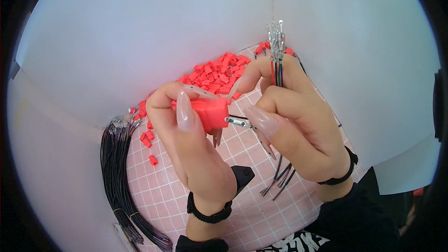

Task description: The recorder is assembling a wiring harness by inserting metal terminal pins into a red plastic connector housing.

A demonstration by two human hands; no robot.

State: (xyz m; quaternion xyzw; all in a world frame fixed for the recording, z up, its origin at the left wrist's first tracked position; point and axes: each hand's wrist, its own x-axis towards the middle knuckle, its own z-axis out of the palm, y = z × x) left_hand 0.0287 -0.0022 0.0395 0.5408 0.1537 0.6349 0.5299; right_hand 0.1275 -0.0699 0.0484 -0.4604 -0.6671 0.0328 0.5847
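Between the thumb and fingers of my left hand (191, 140) is a red plastic connector housing (213, 113), its open end turned to the right. My right hand (298, 130) pinches a wire with a silvery crimp terminal (239, 122); the terminal's tip is right beside the housing's end, and whether it has entered cannot be told. A bunch of wires with metal terminals (277, 42) also sticks up from between the fingers of my right hand. Their black tails (280, 179) hang out below the palm. Both wrists wear black bands.
A heap of red connector housings (217, 72) lies at the back of the pink gridded mat (158, 196), with several loose ones toward the left. A thick bundle of black wires (114, 168) with metal ends curves along the left edge. Pale upright panels (140, 23) enclose the back and sides.
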